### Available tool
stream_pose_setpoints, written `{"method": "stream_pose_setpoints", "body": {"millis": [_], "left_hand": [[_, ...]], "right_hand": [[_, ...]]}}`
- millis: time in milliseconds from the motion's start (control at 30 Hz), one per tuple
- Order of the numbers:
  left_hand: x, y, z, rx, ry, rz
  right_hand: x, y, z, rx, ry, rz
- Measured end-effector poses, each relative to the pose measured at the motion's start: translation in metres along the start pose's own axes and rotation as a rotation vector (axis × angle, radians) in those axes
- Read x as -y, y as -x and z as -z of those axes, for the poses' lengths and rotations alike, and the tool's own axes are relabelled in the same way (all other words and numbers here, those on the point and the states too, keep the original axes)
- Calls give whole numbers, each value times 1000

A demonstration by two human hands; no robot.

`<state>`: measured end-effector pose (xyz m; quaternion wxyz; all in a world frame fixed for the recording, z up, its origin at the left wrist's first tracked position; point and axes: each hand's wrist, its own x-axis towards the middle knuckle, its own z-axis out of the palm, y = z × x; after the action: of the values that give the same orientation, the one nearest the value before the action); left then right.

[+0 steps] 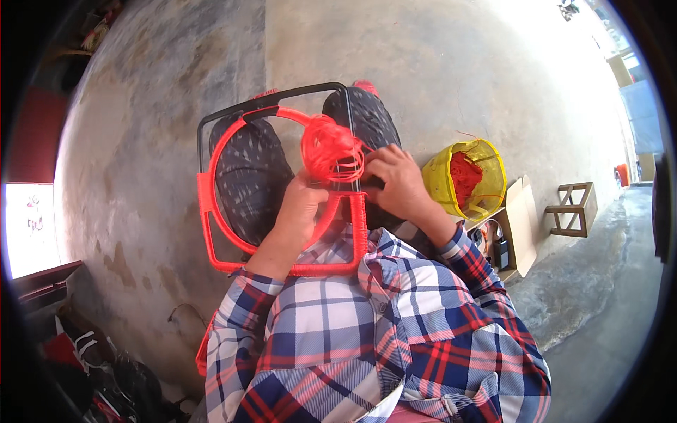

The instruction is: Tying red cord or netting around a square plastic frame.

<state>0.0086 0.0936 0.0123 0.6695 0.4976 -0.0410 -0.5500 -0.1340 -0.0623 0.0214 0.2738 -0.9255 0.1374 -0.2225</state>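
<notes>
Person sitting, looking down at own lap, a metal frame (211,134) lying across the knees, dark bars at the top, lower and left parts already wrapped in red plastic cord (204,204). A red arc of wrapped wire is curving inside the frame from the top bar down to the lower left. Left hand (300,204) is sitting near the frame's middle, fingers curled and gripping the wrapped arc and the strand just below a loose bundle of red cord (330,151). Right hand (395,180) is closing on the right side of that bundle, fingers (377,158) pinching the cord against the frame's right upright bar; exact strand under the fingertips too tangled to tell. Bundle is lying between both hands, touching each, bunched over the upright bar near the frame's upper right. Frame's bottom bar is resting against the plaid shirt (367,331), sleeves coming in from the lower edge. Dark patterned trousers (250,176) are showing through the frame. On the concrete floor (437,63) to the person's right, a yellow basket (469,180) is holding more red cord, just beside an open cardboard box (518,225); a small wooden stool (575,204) is standing further right, apart from the box.
</notes>
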Motion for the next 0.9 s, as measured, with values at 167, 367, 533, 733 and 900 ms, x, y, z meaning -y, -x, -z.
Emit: {"method": "stream_pose_setpoints", "body": {"millis": [167, 367, 533, 733, 900], "left_hand": [[-17, 18, -15, 54, 104, 66], [-17, 23, -9, 78, 110, 139], [-8, 23, -9, -19, 150, 134], [-15, 26, -11, 38, 168, 114], [-17, 23, -16, 65, 178, 128]], "right_hand": [[23, -6, -8, 69, 76, 57], [2, 8, 4, -43, -670, -203], [2, 20, 38, -195, -1705, -419], [-4, 25, 83, 16, -2009, -134], [-11, 24, 77, -234, -1839, -548]]}}
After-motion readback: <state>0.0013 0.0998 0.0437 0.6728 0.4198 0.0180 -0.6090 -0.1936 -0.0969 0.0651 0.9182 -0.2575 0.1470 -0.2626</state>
